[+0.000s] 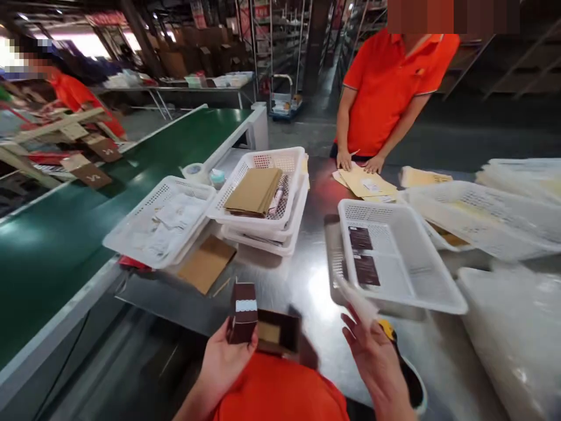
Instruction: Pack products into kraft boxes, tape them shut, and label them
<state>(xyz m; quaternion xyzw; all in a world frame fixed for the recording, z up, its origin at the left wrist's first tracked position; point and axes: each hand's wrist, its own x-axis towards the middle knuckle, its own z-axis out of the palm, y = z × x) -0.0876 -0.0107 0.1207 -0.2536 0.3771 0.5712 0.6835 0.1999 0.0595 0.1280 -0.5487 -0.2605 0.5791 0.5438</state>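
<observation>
My left hand [232, 351] is closed around a small dark brown box [243, 324] with a light blue band across it. Just right of that box, at the table's near edge, an open dark brown carton [280, 333] shows a tan patch inside. My right hand [372, 351] holds a thin, whitish translucent sheet [357, 298], slightly blurred; whether it is a bag cannot be made out. A yellow and black tool [394, 336] lies partly hidden behind my right hand. Beyond it, a white basket [416, 257] contains two dark brown flat packets [366, 269].
A stack of white baskets [289, 216] carries brown cardboard, beside another basket [131, 234] of white packets. Flat cardboard [208, 263] lies before them. A green conveyor [123, 187] runs at left. Across the table, a person's hands [362, 164] rest on yellow envelopes [368, 181]. Plastic bags [517, 327] lie right.
</observation>
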